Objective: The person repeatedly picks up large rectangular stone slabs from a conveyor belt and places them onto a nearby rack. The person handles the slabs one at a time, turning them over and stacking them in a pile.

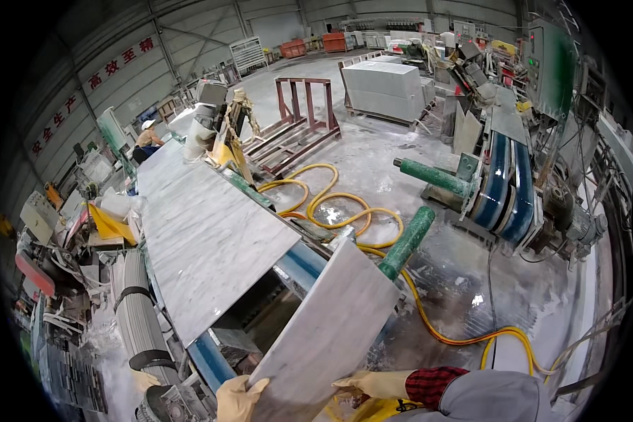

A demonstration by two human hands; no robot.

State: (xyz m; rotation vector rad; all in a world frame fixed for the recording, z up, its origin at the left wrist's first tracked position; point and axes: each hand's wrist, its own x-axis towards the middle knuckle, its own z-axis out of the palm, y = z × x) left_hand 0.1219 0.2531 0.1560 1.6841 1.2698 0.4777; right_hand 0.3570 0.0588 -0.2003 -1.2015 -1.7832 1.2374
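Evidently, in the head view, the small marble slab is the piece in hand: it rises, tilted, from the fingers of both gloves, its far end reaching up and to the right of them. Main risk, as judged: the far end dipping or swinging, since both grips sit at the near end and most of the weight would lie beyond them. Possible contacts: the green roller, ahead and right of the fingers, just beside the slab's far corner (touching or apart, cannot tell), and the large marble slab, ahead and left on the blue belts; a knock against either could chip an edge. Wet-looking floor to the right of the fingers, with the yellow hose looped across it, could cost footing. Fingers: left hand is closed to about slab thickness at the near left corner, thumb against the visible face, remaining grip partly concealed. Right hand clasps the near right edge, fingertips reaching onto the face; underside hidden, so how firm the hold is cannot be told. Neither hand's fingers are spread wide. Whether anything besides the hands supports the slab: unclear.
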